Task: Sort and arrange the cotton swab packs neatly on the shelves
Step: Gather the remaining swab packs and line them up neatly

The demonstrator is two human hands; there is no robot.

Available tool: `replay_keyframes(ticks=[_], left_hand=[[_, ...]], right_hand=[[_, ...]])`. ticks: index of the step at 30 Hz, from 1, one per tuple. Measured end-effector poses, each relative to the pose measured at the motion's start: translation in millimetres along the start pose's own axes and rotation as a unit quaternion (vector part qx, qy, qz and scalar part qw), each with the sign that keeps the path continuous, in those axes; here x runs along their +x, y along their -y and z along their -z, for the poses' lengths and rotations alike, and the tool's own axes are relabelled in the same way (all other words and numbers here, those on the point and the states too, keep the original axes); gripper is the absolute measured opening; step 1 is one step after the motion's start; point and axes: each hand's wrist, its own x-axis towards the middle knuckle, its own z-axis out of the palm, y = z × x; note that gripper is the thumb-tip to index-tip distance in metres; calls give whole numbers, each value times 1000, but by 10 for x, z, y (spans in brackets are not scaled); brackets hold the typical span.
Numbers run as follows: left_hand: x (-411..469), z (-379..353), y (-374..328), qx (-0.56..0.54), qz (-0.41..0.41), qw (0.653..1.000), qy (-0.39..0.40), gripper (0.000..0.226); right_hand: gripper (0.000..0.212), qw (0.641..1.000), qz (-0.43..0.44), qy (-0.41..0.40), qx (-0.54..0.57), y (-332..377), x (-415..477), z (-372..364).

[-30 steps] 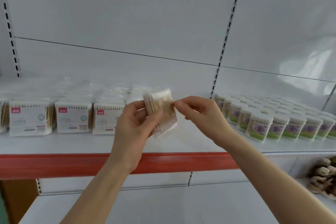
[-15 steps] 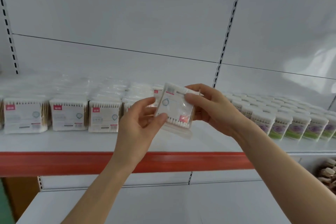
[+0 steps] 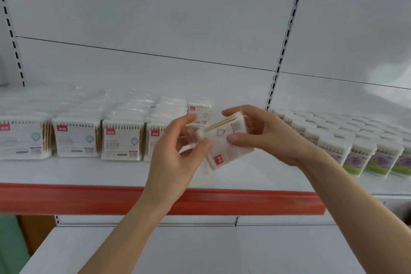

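White back panels [image 3: 155, 6] and a slotted upright [image 3: 287, 35] fill the head view, and below them runs the shelf [image 3: 89, 171] with a red strip [image 3: 66, 198] along its front edge. On the left of this shelf the row of packs [image 3: 121, 140] stands upright with the labels to the front. On the right stand tubs [image 3: 355, 158] with purple and green labels, and a single pack [image 3: 199, 111] stands further back near the middle. Between the row and the tubs, above the bare part of the shelf, both hands hold one cotton swab pack [image 3: 224, 147]. The left hand [image 3: 175, 158] pinches its left edge between thumb and fingers. The right hand [image 3: 266, 135] has the thumb on the face and the fingers curled over the top edge, so each grip is closed on the pack. One second ago the pack was seen almost edge-on, and half a second ago its face was turned to the camera with the red mark low on the right. Now it is tilted, with the red logo low on the left, so the hands are turning it. I judge that it is being oriented to match the row and is not yet placed. A lower shelf [image 3: 155, 249] shows below.
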Motion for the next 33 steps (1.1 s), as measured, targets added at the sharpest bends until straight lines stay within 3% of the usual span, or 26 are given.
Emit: replay_keyframes(ticks=[3, 5, 8, 10, 13, 16, 19, 22, 33], left_hand=[[-31, -57, 66, -15, 45, 999, 0, 32], [-16, -70, 110, 24, 29, 999, 26, 24], [48, -94, 154, 79, -14, 996, 49, 29], [93, -132, 193, 104, -33, 993, 41, 34], [93, -169, 280, 144, -55, 988, 27, 37], [39, -136, 389, 304, -129, 943, 41, 39], [13, -131, 385, 410, -66, 893, 171, 32], [45, -110, 387, 415, -20, 882, 221, 27], [47, -97, 435, 404, 4, 890, 212, 26]], right_hand=[[26, 994, -42, -37, 92, -104, -33, 46], [22, 999, -51, -15, -2, -181, -51, 93], [22, 988, 10, -20, -152, -189, -33, 117], [26, 979, 53, -30, -193, -168, 13, 132], [25, 980, 31, -38, -191, -215, 155, 258], [19, 986, -29, -112, -120, -428, 470, 406], [14, 981, -89, -166, -50, -667, 881, 359], [24, 976, -126, -167, -62, -857, 1268, 179], [24, 968, -162, -160, -104, -1081, 1712, 31]])
